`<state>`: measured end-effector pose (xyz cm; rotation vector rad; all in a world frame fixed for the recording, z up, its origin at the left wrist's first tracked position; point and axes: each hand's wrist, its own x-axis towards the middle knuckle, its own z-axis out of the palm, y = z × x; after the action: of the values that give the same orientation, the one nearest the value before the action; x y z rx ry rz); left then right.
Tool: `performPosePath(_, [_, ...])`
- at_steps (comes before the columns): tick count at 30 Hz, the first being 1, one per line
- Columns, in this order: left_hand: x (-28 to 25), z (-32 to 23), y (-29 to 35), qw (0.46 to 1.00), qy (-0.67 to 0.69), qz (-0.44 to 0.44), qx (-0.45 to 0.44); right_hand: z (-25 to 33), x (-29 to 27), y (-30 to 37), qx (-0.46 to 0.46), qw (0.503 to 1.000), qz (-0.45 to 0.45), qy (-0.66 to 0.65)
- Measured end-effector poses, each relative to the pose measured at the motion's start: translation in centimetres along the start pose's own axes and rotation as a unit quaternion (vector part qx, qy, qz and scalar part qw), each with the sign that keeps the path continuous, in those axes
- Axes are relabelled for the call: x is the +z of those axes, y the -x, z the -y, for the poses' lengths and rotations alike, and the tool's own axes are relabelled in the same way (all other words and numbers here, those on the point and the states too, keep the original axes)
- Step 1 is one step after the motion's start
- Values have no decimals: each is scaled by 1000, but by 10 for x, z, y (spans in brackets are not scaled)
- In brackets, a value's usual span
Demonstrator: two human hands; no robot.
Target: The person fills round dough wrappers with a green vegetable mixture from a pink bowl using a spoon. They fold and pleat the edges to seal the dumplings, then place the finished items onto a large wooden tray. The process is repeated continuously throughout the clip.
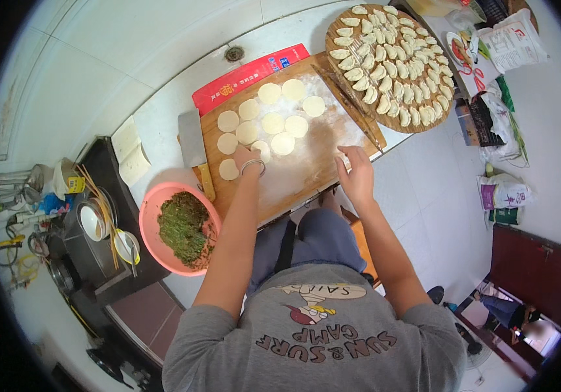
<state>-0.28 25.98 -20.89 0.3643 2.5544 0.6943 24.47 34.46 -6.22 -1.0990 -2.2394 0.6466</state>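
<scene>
Several round, flat dumpling wrappers (272, 123) lie on the left part of a floured wooden board (293, 186). My left hand (246, 157), with a bracelet at the wrist, reaches down among them. Its fingers are bunched together at the edge of one wrapper (262, 151) and partly hide it. My right hand (357, 175) hovers over the board's right front edge. Its thumb and bent index finger are apart with nothing seen between them. Left of the board, a pink basin (151, 245) holds chopped green filling (183, 228).
A cleaver (193, 140) lies along the board's left edge, a rolling pin (352, 98) along its right. Behind sits a red box (247, 77). At the far right, a round board (334, 59) carries rows of folded dumplings (391, 68). Bowls and chopsticks (105, 212) stand left.
</scene>
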Motion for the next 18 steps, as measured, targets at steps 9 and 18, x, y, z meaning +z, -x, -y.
performPosePath(9, [-24, 14, 27, 908, 379, 48, 170, 56, 21, 85, 80, 997, -6, -11])
performPosePath(18, [-146, 62, 109, 676, 713, 185, 24, 80, 68, 97, 40, 986, 125, -100])
